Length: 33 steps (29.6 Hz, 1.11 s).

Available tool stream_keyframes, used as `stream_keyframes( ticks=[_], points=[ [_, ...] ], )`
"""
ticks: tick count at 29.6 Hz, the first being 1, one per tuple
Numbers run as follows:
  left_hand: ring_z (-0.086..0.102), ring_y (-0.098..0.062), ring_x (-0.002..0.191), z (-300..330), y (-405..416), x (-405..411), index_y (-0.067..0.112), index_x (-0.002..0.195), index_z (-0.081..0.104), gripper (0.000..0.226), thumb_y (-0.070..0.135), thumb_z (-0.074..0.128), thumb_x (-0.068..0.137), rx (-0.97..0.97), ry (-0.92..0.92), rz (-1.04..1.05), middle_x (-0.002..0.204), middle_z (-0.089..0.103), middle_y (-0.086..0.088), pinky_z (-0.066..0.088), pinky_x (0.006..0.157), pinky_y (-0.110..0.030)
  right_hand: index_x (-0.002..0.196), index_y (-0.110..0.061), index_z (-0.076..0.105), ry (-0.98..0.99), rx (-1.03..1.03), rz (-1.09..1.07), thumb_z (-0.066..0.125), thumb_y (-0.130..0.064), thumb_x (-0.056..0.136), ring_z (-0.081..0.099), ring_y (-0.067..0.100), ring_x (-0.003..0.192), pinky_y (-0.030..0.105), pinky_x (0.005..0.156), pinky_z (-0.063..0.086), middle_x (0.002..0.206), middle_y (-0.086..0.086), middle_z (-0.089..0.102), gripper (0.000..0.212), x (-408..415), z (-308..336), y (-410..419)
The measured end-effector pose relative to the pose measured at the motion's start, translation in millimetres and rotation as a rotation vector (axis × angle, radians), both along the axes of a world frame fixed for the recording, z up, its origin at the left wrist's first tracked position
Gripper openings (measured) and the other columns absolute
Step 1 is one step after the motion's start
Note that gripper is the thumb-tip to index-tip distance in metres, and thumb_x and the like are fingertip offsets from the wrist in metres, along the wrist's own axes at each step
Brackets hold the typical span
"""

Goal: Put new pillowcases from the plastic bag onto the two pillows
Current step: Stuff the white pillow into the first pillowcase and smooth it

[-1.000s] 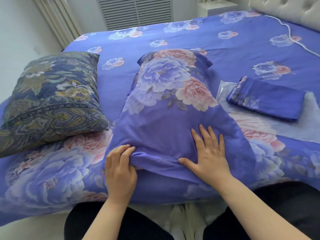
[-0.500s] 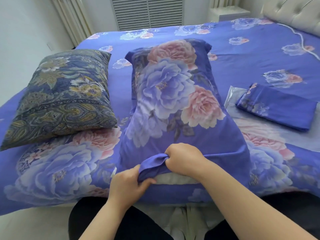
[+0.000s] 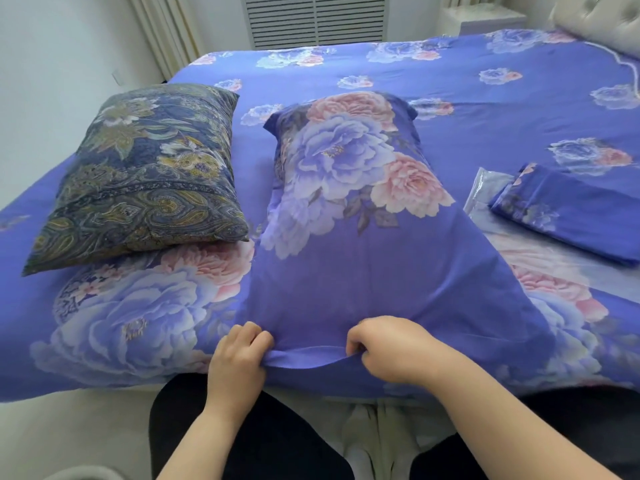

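A pillow in a new purple pillowcase with big pink and lilac flowers [image 3: 349, 216] lies lengthwise in the middle of the bed, its open end toward me. My left hand [image 3: 237, 362] and my right hand [image 3: 388, 348] both grip the hem of that open end at the bed's near edge, fingers curled round the cloth. To the left lies a second pillow in a dark paisley cover [image 3: 145, 171]. At the right a folded purple pillowcase [image 3: 568, 216] rests on a clear plastic bag [image 3: 485, 188].
The bed is spread with a purple floral cover [image 3: 485, 109] of the same pattern. A tufted headboard [image 3: 602, 22] is at the far right, a slatted panel [image 3: 315, 19] and curtain stand behind the bed, and a white wall is on the left. My dark-clothed knees touch the bed's edge.
My right hand went from lying flat on the pillowcase to gripping its hem. Both hands have spread apart along the open end, which now covers the white pillow that showed earlier.
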<state>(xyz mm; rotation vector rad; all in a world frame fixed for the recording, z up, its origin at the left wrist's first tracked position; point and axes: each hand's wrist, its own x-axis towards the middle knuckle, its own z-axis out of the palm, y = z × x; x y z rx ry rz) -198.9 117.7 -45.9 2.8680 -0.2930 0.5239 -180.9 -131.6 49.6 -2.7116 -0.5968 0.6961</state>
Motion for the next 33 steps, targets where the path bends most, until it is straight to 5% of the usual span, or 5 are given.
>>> stream_keyframes(
  ticks=[8, 13, 16, 22, 33],
  points=[
    [0.059, -0.013, 0.081, 60.0, -2.3, 2.3, 0.024, 0.084, 0.060, 0.022, 0.040, 0.067, 0.070, 0.317, 1.000, 0.031, 0.084, 0.062, 0.010, 0.046, 0.071, -0.028, 0.095, -0.030, 0.064, -0.382, 0.666, -0.307, 0.056, -0.021, 0.089, 0.062, 0.006, 0.076, 0.031, 0.074, 0.051, 0.082, -0.016, 0.068, 0.013, 11.0, 26.4, -13.4],
    [0.051, -0.006, 0.065, 115.3, -71.1, 22.8, 0.026, 0.071, 0.053, 0.030, 0.053, 0.053, 0.084, -0.351, 0.167, -0.115, 0.066, 0.055, 0.011, 0.041, 0.060, -0.028, 0.117, -0.017, 0.062, -0.718, 0.797, -0.484, 0.047, -0.008, 0.091, 0.054, 0.014, 0.111, 0.025, 0.094, 0.042, 0.115, -0.004, 0.063, 0.031, 41.0, 25.9, -5.3],
    [0.054, -0.018, 0.107, 111.9, -128.5, 40.3, 0.023, 0.109, 0.060, 0.025, 0.033, 0.042, 0.094, -0.465, -0.200, -0.166, 0.116, 0.060, 0.003, 0.042, 0.092, -0.031, 0.127, -0.012, 0.056, -0.696, 0.816, -0.471, 0.040, -0.006, 0.085, 0.047, 0.017, 0.123, 0.028, 0.106, 0.033, 0.130, 0.004, 0.057, 0.046, 60.0, 18.1, 11.1],
    [-0.018, -0.020, 0.144, 24.9, -108.2, 54.4, 0.040, 0.147, -0.010, 0.089, 0.084, 0.020, 0.076, 0.070, 0.181, 0.013, 0.157, -0.017, 0.012, -0.008, 0.112, -0.057, 0.150, -0.034, 0.005, -0.600, -0.003, -0.716, 0.030, -0.077, 0.081, -0.004, 0.017, 0.146, 0.054, 0.112, -0.010, 0.159, -0.006, 0.001, 0.085, 67.2, -49.9, -54.8],
    [0.014, -0.048, 0.138, 5.7, -82.7, 26.8, 0.033, 0.147, -0.015, 0.107, 0.063, 0.058, 0.076, -0.311, 0.287, 0.220, 0.159, -0.008, -0.005, 0.025, 0.108, -0.057, 0.128, -0.008, 0.050, -0.023, 0.688, -1.237, 0.070, -0.069, 0.061, 0.061, 0.019, 0.095, 0.025, 0.076, 0.042, 0.121, 0.007, 0.061, 0.093, 65.3, -44.3, -108.5]
  ],
)
